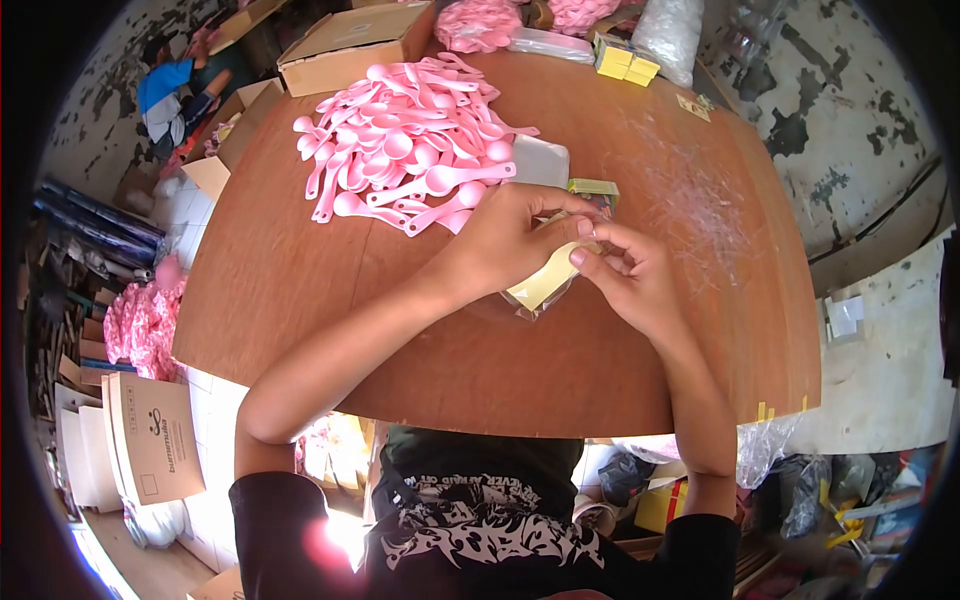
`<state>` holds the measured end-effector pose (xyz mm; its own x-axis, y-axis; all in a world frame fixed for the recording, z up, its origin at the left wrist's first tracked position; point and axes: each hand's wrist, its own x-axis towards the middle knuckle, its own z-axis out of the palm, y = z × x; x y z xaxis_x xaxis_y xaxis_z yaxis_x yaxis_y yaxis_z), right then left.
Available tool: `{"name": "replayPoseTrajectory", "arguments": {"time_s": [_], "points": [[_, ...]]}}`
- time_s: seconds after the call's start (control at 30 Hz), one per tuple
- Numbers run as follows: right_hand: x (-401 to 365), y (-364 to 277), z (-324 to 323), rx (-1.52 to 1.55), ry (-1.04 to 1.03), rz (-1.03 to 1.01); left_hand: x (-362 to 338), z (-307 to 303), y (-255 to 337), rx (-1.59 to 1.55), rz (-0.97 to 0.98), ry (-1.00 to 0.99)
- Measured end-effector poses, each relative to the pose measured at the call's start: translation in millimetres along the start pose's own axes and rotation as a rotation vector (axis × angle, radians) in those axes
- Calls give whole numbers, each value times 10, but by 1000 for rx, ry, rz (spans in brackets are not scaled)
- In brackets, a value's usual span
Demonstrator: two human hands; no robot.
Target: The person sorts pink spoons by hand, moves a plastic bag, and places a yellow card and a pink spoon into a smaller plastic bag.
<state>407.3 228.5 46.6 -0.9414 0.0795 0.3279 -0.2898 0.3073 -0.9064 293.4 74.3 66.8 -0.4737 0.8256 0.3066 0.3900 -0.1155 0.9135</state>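
A yellow card in a clear plastic bag (541, 281) is held over the wooden table (520, 370), low between my two hands. My left hand (515, 235) is closed on its upper part, fingers curled over the far side. My right hand (632, 275) pinches at the bag's upper right edge, thumb and forefinger close to the left fingertips. What lies behind the fingers is hidden. Just beyond my left hand a big heap of pink plastic measuring spoons (400, 145) covers the table. A small green-and-yellow box (593, 187) sits right behind my fingers, beside a whitish stack of plastic sheets (543, 160).
Thin clear plastic strips (705, 210) lie scattered on the right. Along the far edge stand a cardboard box (355, 45), yellow boxes (625, 60) and a clear plastic roll (669, 38). Another person (175, 90) is at the far left, near an open carton (235, 135).
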Motion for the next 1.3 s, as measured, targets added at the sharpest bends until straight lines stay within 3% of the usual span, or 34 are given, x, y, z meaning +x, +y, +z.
{"name": "replayPoseTrajectory", "arguments": {"time_s": [0.07, 0.3, 0.6, 0.67, 0.87, 0.97, 1.03, 1.1, 1.17, 1.2, 1.27, 1.3], "points": [[-8, 37, 3, -64, 169, -6, 5, -4, -4, -5, 14, 14], [11, -67, 58, -57, 221, 26, -12, 4, -7, -3, 0, 64], [-6, -38, 11, 110, 12, 166, -57, 15, -2, 96, 53, 69], [-13, -74, 0, 117, -128, 337, -78, 33, 9, 98, 34, 48], [-33, 24, 51, 77, -254, 309, -190, 0, 51, 96, 31, -24], [-36, -31, 43, 81, -207, 265, -337, -156, 137, 225, -12, -112], [3, -142, -36, 44, -145, 260, -410, -293, 71, 106, -277, -303], [92, -119, -130, 10, -29, 221, -503, -386, -138, 88, -211, -273], [251, -124, -98, -220, 140, 261, -527, -469, -171, 25, -160, -495], [330, -71, -68, -222, 140, 262, -554, -479, -163, -138, -311, -569], [521, 134, 28, -560, 77, -42, -563, -469, -219, -176, -299, -619], [638, 203, 72, -565, 77, -42, -569, -459, -266, -213, -291, -667]]}}
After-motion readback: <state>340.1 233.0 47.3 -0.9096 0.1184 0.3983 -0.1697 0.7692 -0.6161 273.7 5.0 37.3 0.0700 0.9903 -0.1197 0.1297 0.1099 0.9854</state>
